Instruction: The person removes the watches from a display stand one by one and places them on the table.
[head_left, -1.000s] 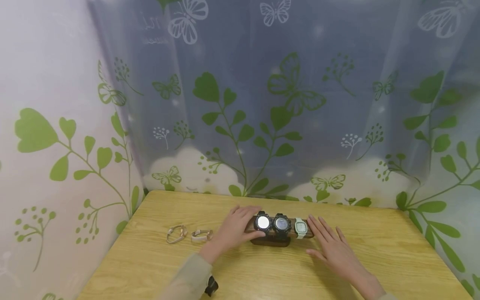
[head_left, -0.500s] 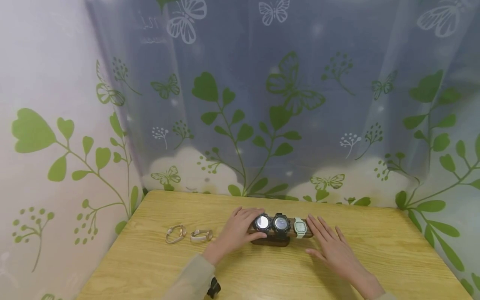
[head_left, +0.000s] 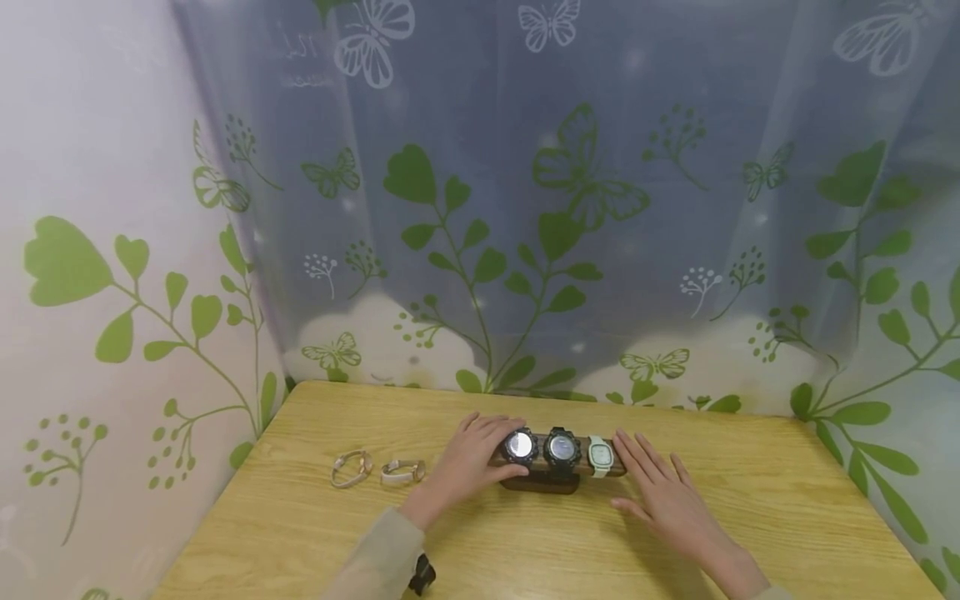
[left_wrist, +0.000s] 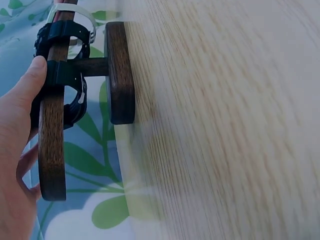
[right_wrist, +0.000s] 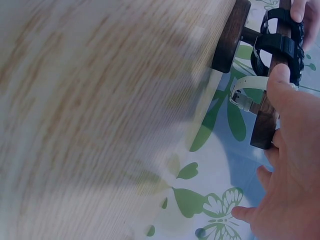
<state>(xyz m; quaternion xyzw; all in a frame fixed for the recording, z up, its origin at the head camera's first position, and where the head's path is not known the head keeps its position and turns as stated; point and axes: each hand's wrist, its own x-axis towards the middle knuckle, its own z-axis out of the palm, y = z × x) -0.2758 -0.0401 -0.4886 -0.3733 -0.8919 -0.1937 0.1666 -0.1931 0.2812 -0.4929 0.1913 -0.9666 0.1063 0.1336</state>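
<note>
A dark wooden watch stand (head_left: 551, 486) carries two black watches and a pale green watch (head_left: 602, 454) on its bar. My left hand (head_left: 459, 462) grips the leftmost black watch (head_left: 519, 447), thumb in front on its strap (left_wrist: 59, 75) and the other fingers behind the bar. The second black watch (head_left: 562, 448) sits a small gap to its right. My right hand (head_left: 671, 496) has straight fingers, their tips at the right end of the bar (right_wrist: 265, 122). Its thumb stands apart below the bar in the head view.
Two slim bracelet-like watches, a left one (head_left: 351, 469) and a right one (head_left: 402, 472), lie on the wooden table (head_left: 300, 533) left of my left hand. A black object (head_left: 422, 575) shows beside my left sleeve. Patterned curtains (head_left: 480, 208) enclose the table.
My left hand has shifted slightly left with the leftmost black watch, which slid along the bar. The gap to the second black watch is wider. The right hand stays in place.
</note>
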